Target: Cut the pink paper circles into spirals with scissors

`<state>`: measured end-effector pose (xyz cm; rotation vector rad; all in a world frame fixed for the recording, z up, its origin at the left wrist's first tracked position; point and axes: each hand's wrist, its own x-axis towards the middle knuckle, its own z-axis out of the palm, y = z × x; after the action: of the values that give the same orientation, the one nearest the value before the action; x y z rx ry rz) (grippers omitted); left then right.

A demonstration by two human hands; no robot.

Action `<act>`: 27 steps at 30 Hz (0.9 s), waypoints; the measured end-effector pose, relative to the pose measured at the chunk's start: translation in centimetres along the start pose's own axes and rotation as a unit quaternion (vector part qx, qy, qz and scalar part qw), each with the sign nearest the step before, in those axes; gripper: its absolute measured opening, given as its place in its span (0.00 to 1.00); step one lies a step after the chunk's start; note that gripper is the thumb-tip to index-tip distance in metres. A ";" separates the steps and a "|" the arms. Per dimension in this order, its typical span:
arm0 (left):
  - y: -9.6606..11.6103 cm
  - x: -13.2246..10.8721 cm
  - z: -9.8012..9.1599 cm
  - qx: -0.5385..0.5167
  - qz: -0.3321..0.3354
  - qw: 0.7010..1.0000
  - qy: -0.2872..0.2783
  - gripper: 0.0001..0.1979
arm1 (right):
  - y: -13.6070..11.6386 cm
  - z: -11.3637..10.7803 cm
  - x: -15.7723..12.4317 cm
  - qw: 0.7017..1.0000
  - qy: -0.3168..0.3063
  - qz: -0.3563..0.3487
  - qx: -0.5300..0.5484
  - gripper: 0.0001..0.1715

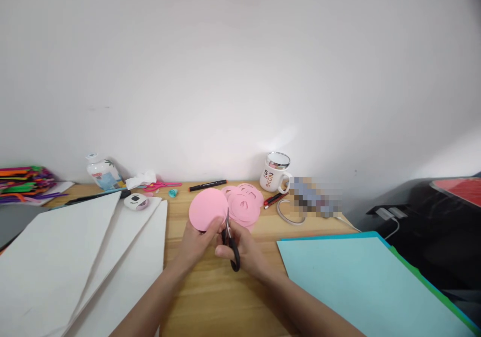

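My left hand (197,241) pinches the lower edge of a pink paper circle (207,208) and holds it up above the wooden table (210,287). My right hand (242,251) grips black-handled scissors (230,242), blades pointing up at the circle's right edge. Just behind lies a pile of pink cut paper circles (245,203) with curved slits in them.
Large white sheets (75,267) cover the table's left; teal paper (356,282) over green lies at right. Along the wall: a white mug (275,173), black marker (208,185), red pens (275,200), tape ring (290,214), bottle (102,172), pink scissors (162,185), colourful sticks (24,183).
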<state>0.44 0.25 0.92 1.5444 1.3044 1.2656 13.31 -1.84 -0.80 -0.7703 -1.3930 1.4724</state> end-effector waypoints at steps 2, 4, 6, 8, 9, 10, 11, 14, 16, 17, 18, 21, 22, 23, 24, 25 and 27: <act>0.1 -0.1 0.0 0.001 -0.003 1.000 0.003 0.09 | -0.1 0.2 0.0 1.000 0.012 -0.012 0.008 0.27; 0.2 -0.2 0.1 -0.001 -0.011 1.000 0.006 0.11 | -0.1 0.3 0.0 0.999 0.019 -0.025 0.018 0.26; 0.4 -0.3 0.1 -0.002 -0.015 1.000 0.007 0.12 | 0.0 0.5 0.0 0.999 0.025 -0.030 0.025 0.25; 0.6 -0.3 0.1 0.003 -0.022 1.000 0.004 0.12 | 0.1 0.7 0.0 0.998 0.038 -0.033 0.034 0.25; 0.7 -0.4 0.0 0.008 -0.028 1.000 0.003 0.12 | 0.2 0.8 0.0 0.998 0.045 -0.034 0.037 0.24; 0.9 -0.4 0.0 0.014 -0.033 0.999 -0.002 0.12 | 0.3 0.9 0.0 0.997 0.055 -0.036 0.040 0.23; 1.0 -0.4 0.0 0.019 -0.037 0.999 -0.005 0.12 | 0.4 1.0 0.0 0.996 0.064 -0.039 0.042 0.23; 1.1 -0.5 -0.1 0.021 -0.036 0.999 -0.014 0.11 | 0.9 1.1 -0.1 0.994 0.085 -0.043 0.045 0.21; 1.1 -0.5 -0.1 0.016 -0.038 0.999 -0.020 0.11 | 1.1 1.1 -0.2 0.994 0.092 -0.036 0.047 0.21; 1.1 -0.5 -0.2 0.013 -0.042 0.999 -0.024 0.11 | 1.2 1.1 -0.2 0.994 0.096 -0.031 0.048 0.20; 1.0 -0.4 -0.2 0.010 -0.047 0.998 -0.027 0.11 | 1.2 1.2 -0.2 0.994 0.099 -0.026 0.049 0.20; 0.8 -0.4 -0.2 -0.003 -0.054 0.998 -0.030 0.12 | 0.9 1.2 -0.3 0.993 0.102 -0.021 0.063 0.21; 0.8 -0.4 -0.2 -0.010 -0.053 0.998 -0.034 0.12 | 0.7 1.3 -0.3 0.992 0.102 -0.025 0.068 0.22; 0.7 -0.4 -0.2 -0.018 -0.051 0.998 -0.039 0.13 | 0.5 1.3 -0.4 0.992 0.103 -0.030 0.071 0.23; 0.7 -0.4 -0.2 -0.026 -0.050 0.997 -0.043 0.14 | 0.4 1.3 -0.4 0.991 0.104 -0.035 0.073 0.23; 0.7 -0.4 -0.2 -0.031 -0.050 0.997 -0.049 0.14 | 0.2 1.3 -0.4 0.991 0.105 -0.039 0.073 0.24; 0.6 -0.5 -0.3 -0.035 -0.054 0.996 -0.057 0.14 | 0.1 1.3 -0.5 0.991 0.105 -0.040 0.078 0.24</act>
<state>0.29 -0.34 1.48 1.4552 1.2399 1.1279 12.24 -2.81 -0.77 -0.7393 -1.1242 1.3760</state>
